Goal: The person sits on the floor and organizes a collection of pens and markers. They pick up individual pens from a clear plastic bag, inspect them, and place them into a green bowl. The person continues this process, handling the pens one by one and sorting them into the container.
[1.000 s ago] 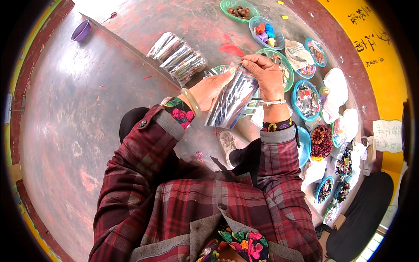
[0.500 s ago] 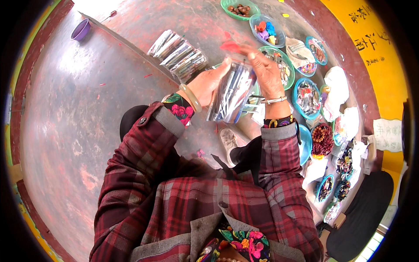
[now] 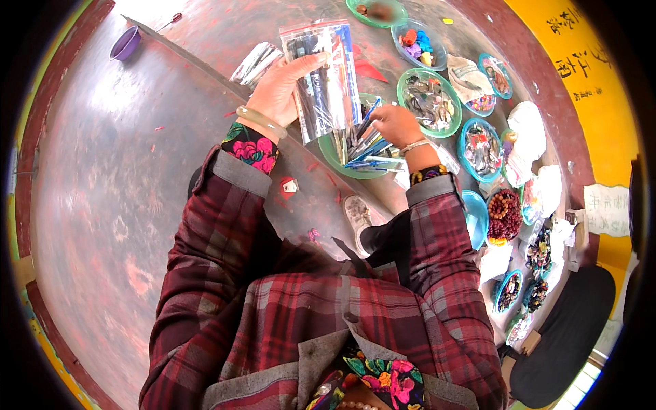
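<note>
Raised at the upper middle, a clear zip bag point(image 3: 321, 92) full of pens is gripped by my left hand point(image 3: 277, 96), thumb across its front. Right of it and lower, my right hand point(image 3: 398, 126) has its fingers curled in at the loose pens point(image 3: 369, 145), pinching at the upper end of a blue one. Those pens lie in a green plastic basket point(image 3: 331, 156), whose far part is covered by the bag. Behind my left hand lie other filled clear bags point(image 3: 254, 63), partly hidden by the hand and the held bag.
Right of the pens stand several baskets, among them a green one with small metallic items point(image 3: 430, 102) and a blue one with packets point(image 3: 480, 152). A red strip point(image 3: 370, 71) and a red-and-white scrap point(image 3: 289, 186) lie on the floor. A purple basin point(image 3: 126, 44) sits far left.
My left hand has moved left and up with the bag, uncovering the pen basket. My right hand has left the bag's top and dropped to the loose pens. The red strip now lies on the floor.
</note>
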Demonstrator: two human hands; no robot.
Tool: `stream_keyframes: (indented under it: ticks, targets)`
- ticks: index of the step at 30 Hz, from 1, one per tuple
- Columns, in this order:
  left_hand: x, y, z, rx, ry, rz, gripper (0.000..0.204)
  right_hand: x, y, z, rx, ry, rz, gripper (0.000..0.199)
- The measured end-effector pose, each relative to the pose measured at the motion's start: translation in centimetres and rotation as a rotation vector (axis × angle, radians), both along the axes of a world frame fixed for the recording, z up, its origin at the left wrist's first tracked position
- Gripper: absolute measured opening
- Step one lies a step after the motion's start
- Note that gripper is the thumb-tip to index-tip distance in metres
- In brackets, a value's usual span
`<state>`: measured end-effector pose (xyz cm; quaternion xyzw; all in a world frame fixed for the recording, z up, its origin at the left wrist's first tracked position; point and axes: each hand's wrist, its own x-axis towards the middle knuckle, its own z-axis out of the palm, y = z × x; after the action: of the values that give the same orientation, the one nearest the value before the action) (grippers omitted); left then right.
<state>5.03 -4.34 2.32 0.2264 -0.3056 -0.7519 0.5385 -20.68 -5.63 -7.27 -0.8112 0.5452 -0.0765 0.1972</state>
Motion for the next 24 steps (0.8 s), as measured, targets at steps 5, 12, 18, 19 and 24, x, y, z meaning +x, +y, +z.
stream_keyframes:
  ticks: [5, 12, 18, 19, 24]
  targets:
    - [0.3, -0.1, -0.1, 0.013, 0.025, -0.007, 0.023, -0.2, -0.9, -3.7, -0.164, 0.042, -0.056, 0.020]
    - [1.4, -0.2, 0.3, -0.063, 0.025, 0.016, 0.028, 3.7, -1.4, -6.4, 0.126, 0.163, -0.245, 0.025]
    - [2.6, 0.0, 0.4, -0.011, 0.044, 0.057, 0.028, 6.6, 0.2, -8.5, 0.231, 0.239, -0.451, 0.039]
    - [2.7, 0.0, 0.4, -0.016, 0.051, 0.054, 0.028, 6.6, 0.2, -8.6, 0.263, 0.265, -0.477, 0.045]
    - [3.0, -0.1, 0.4, -0.025, 0.066, 0.051, 0.029, 5.7, -0.5, -8.2, 0.341, 0.265, -0.479, 0.039]
